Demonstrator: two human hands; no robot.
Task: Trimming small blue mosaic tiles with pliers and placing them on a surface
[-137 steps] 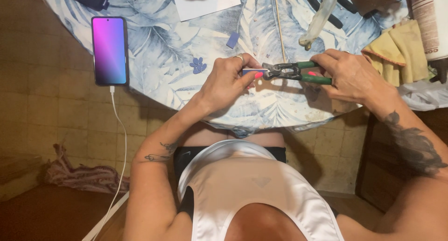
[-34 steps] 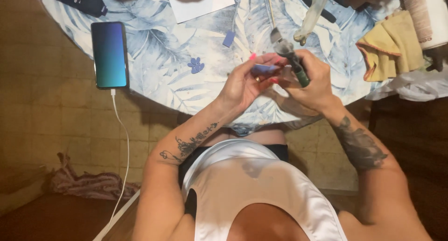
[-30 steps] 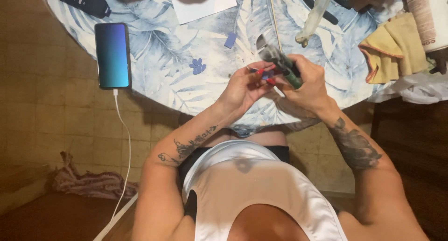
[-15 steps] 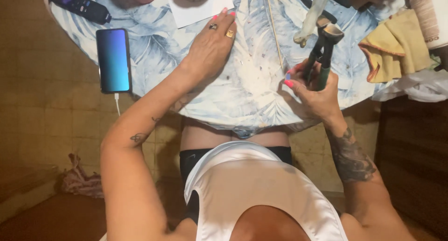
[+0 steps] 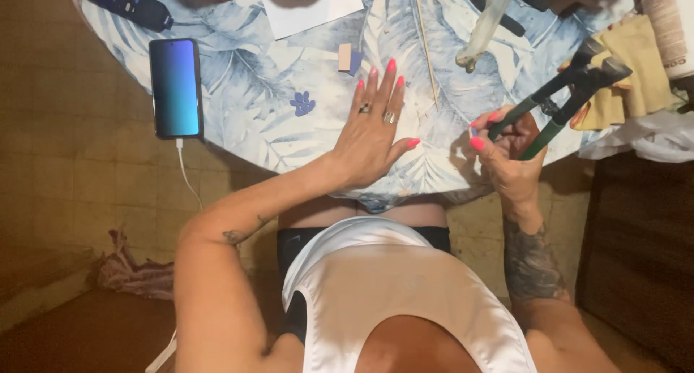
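1. Gripping green-handled pliers by the handles, the right hand now holds them alone, lifted over the table edge.
2. The left hand has let go and lies flat, fingers spread, on the leaf-print tablecloth.
3. Beyond sit a charging phone, a wooden skewer and white paper.
4. No container shows.

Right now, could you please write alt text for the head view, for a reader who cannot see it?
The right hand holds green-handled pliers above a round table with a leaf-print cloth, while the left hand lies flat on it. A phone on a cable lies to the left.
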